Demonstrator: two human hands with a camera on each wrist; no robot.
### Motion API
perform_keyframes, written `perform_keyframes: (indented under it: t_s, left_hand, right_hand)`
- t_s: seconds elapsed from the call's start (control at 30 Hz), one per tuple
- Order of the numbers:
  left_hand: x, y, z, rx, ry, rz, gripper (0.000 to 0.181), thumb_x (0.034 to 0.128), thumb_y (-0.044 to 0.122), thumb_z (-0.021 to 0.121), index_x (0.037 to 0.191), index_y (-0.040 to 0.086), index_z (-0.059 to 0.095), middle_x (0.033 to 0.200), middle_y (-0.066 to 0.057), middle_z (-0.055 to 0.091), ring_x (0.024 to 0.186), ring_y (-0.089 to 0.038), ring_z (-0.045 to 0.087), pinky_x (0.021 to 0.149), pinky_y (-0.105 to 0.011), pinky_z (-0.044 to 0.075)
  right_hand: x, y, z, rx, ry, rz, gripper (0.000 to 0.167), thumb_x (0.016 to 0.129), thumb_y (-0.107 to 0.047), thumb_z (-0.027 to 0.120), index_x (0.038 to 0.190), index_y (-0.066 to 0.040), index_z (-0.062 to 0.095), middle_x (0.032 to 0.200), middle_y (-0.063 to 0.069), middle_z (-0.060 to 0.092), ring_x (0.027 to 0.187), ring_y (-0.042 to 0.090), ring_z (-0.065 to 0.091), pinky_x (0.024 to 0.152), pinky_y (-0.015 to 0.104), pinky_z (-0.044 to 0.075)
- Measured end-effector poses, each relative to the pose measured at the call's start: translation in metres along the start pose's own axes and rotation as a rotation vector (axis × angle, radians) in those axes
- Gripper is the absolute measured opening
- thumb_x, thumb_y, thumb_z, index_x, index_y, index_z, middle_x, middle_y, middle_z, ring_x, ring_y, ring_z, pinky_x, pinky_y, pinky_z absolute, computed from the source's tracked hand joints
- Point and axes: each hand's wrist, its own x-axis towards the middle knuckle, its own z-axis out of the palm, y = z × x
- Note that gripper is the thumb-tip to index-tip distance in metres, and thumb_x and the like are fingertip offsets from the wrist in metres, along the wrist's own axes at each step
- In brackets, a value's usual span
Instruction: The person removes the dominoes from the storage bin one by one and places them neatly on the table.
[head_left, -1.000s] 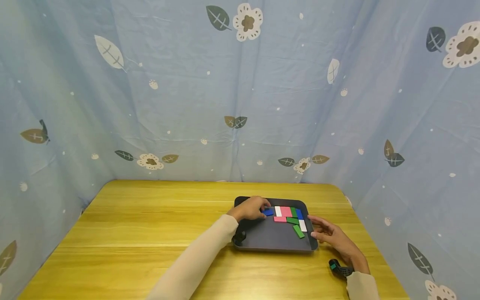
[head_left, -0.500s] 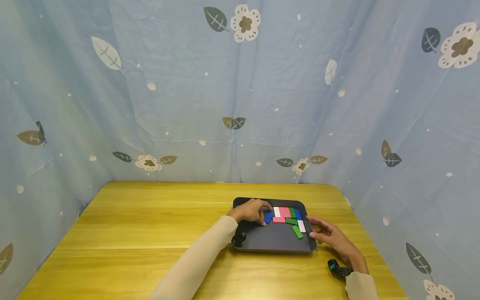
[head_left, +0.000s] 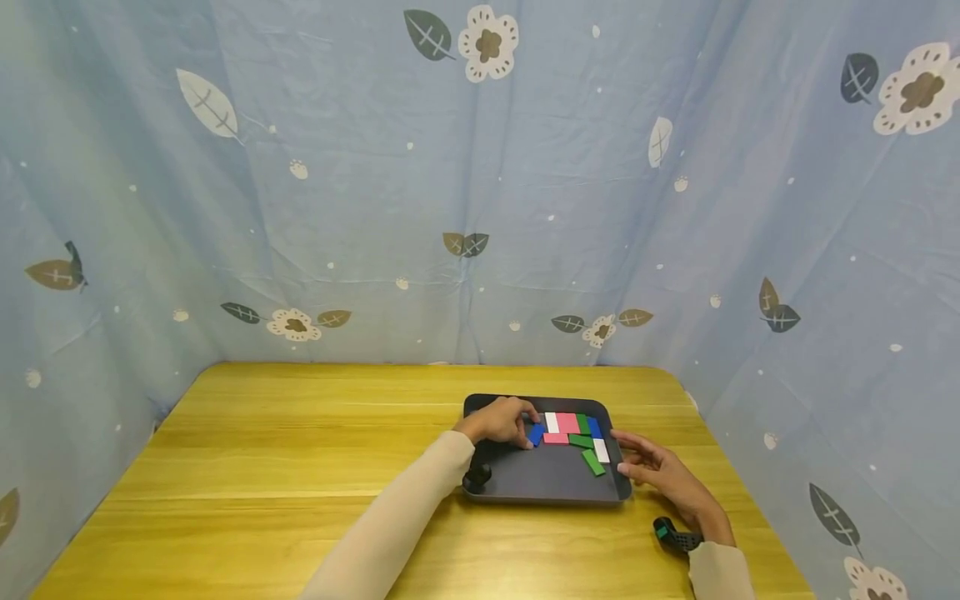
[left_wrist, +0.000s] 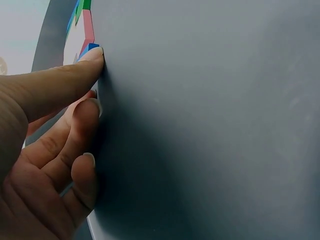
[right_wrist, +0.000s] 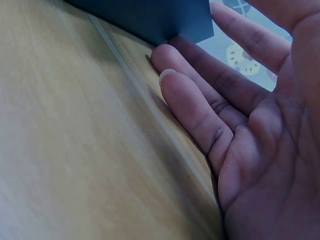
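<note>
In the head view a dark tray (head_left: 540, 483) holds several flat blocks near its back right. The left hand (head_left: 502, 421) is inside the tray, pinching a blue block (head_left: 536, 434) that lies slanted left of a pink block (head_left: 556, 438). A white block (head_left: 552, 422) stands behind that pink one. In the left wrist view the thumb of the left hand (left_wrist: 55, 125) touches the blue block (left_wrist: 91, 48). The right hand (head_left: 667, 477) rests at the tray's right rim, its fingers loosely bent; the right wrist view shows the hand (right_wrist: 240, 110) beside the tray wall (right_wrist: 165, 20).
Green blocks (head_left: 593, 462) and a second white block (head_left: 602, 451) lie at the tray's right side. The wooden table (head_left: 262, 467) extends left of the tray. A patterned curtain (head_left: 375, 192) hangs behind it. A black wrist device (head_left: 675, 536) is at the right wrist.
The left hand has turned the blue block from nearly level to a slant, its thumb coming nearer the person. The right hand stays by the rim. The head view has shifted slightly.
</note>
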Motion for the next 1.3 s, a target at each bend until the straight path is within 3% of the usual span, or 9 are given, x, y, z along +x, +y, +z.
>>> perform_keyframes:
  t_s: [0.53, 1.03, 1.3]
  left_hand:
    - [-0.004, 0.001, -0.009, -0.052, 0.041, 0.04, 0.044, 0.0865, 0.014, 0.085, 0.125, 0.002, 0.068, 0.074, 0.002, 0.068, 0.064, -0.01, 0.065, 0.063, -0.024, 0.051]
    - [-0.031, 0.005, -0.037, -0.024, 0.113, 0.149, 0.045, 0.0864, 0.017, 0.086, 0.125, 0.005, 0.067, 0.078, 0.001, 0.066, 0.068, -0.01, 0.062, 0.069, -0.026, 0.051]
    - [-0.049, -0.006, -0.051, -0.013, 0.152, 0.17, 0.044, 0.0881, 0.02, 0.085, 0.126, 0.006, 0.066, 0.08, 0.003, 0.065, 0.068, -0.01, 0.062, 0.067, -0.027, 0.052]
  right_hand:
    - [0.002, -0.001, -0.001, -0.029, 0.0, -0.006, 0.062, 0.1, -0.029, 0.071, 0.157, -0.025, 0.045, 0.151, 0.017, 0.046, 0.117, 0.034, 0.054, 0.087, 0.038, 0.053]
    - [0.003, 0.0, -0.002, -0.03, -0.015, -0.018, 0.063, 0.101, -0.028, 0.07, 0.158, -0.027, 0.043, 0.152, 0.015, 0.045, 0.113, 0.031, 0.056, 0.083, 0.037, 0.054]
    - [0.002, 0.0, -0.001, -0.023, -0.015, -0.01, 0.064, 0.1, -0.028, 0.071, 0.158, -0.026, 0.043, 0.152, 0.015, 0.045, 0.111, 0.032, 0.056, 0.083, 0.036, 0.054]
